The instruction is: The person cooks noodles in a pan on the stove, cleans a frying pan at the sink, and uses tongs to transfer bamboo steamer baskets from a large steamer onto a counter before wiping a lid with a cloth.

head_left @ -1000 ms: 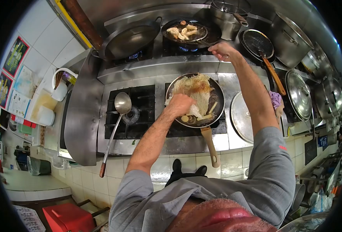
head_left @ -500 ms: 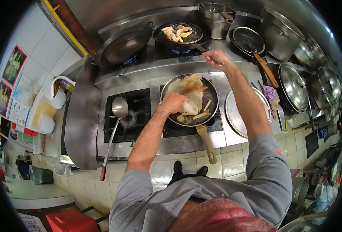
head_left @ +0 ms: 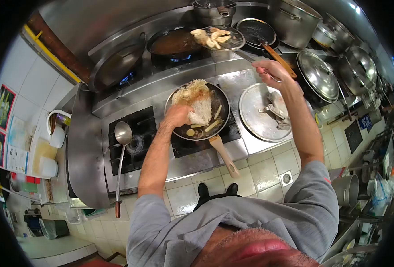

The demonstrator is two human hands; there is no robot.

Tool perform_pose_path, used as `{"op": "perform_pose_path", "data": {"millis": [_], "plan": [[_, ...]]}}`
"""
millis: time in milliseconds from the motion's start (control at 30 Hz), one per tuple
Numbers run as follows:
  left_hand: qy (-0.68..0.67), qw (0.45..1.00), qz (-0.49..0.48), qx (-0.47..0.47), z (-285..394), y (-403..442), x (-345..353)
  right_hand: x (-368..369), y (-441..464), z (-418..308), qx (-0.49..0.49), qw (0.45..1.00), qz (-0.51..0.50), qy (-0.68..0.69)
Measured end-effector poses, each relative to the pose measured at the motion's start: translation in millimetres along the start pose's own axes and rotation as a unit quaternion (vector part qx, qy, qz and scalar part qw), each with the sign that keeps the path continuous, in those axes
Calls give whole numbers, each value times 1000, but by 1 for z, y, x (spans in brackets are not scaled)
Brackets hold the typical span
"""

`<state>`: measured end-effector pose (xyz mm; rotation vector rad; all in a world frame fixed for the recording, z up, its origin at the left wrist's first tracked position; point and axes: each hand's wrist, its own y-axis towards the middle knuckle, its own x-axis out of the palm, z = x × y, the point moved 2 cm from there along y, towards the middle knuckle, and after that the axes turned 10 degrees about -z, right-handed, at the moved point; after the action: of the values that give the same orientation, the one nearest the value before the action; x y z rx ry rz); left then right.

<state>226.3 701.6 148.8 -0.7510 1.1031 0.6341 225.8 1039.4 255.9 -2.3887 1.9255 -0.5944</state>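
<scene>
My left hand (head_left: 179,116) is closed on a bundle of pale dry noodles (head_left: 200,107) in a frying pan (head_left: 225,100). Brown sauce wets part of the noodles, and pale stalks (head_left: 214,125) lie beside them. The pan's beige handle (head_left: 224,156) points toward me. My right hand (head_left: 272,72) grips the metal handle of a flat, round skimmer (head_left: 235,43). On the skimmer rest several golden fried pieces (head_left: 212,38). It is held to the right of a wok of brown oil (head_left: 174,42), above the back of the stove.
A long ladle (head_left: 123,133) lies across the left burner (head_left: 137,144). An empty dark wok (head_left: 121,66) stands behind it. To the right are a round metal tray (head_left: 250,118) with a crumpled cloth (head_left: 279,109), a black pan (head_left: 255,32), a lid (head_left: 317,73) and large pots (head_left: 295,22).
My right hand has carried the skimmer with the fried pieces rightward, partly off the oil wok. My left hand still holds the noodles in the pan. The camera view has shifted.
</scene>
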Motion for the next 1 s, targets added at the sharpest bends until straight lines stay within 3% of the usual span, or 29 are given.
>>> {"op": "perform_pose_path", "data": {"millis": [33, 100, 167, 200, 267, 367, 433, 533, 567, 633, 733, 833, 900, 933, 967, 1000], "plan": [[1, 1000, 8, 24, 3, -3, 1, -10, -10, -1, 8, 1000, 14, -3], [-83, 994, 37, -55, -16, 6, 3, -31, -19, 1, -2, 999, 49, -8], [-62, 997, 12, -37, -14, 4, 4, -54, -16, 5, -16, 998, 58, -19], [-66, 997, 7, -41, -13, 4, 6, -62, -7, 7, -23, 994, 109, -13], [-27, 999, -7, 44, -7, 0, 19, -94, 19, 14, -53, 993, 106, -8], [-69, 996, 22, -55, -8, -5, 9, -108, 50, 19, -51, 989, 140, 3], [-60, 996, 1, -69, -2, -10, 9, -122, 74, 25, -63, 987, 148, 9], [-32, 997, -29, -71, 1, -14, 16, -140, 106, 29, -42, 984, 173, -30], [-18, 997, -42, -57, 3, -15, 20, -149, 115, 29, -37, 988, 132, -65], [-22, 997, -55, -57, 6, -13, 16, -153, 121, 27, -27, 982, 171, -78], [-24, 996, -31, -84, 7, -10, 15, -144, 108, 20, -20, 976, 180, -120], [32, 998, -11, -47, 15, -4, 21, -140, 90, 21, -34, 966, 174, -189], [9, 997, -50, -50, 13, -2, 19, -141, 74, 23, -88, 939, 244, -227], [-66, 995, -34, -62, 3, 1, 17, -133, 55, 23, -131, 895, 302, -303], [-140, 987, -16, -77, -5, 4, 15, -121, 32, 27, -168, 873, 307, -341], [-116, 989, 7, -95, -7, 6, 10, -94, 1, 37, -246, 851, 293, -360]]}}
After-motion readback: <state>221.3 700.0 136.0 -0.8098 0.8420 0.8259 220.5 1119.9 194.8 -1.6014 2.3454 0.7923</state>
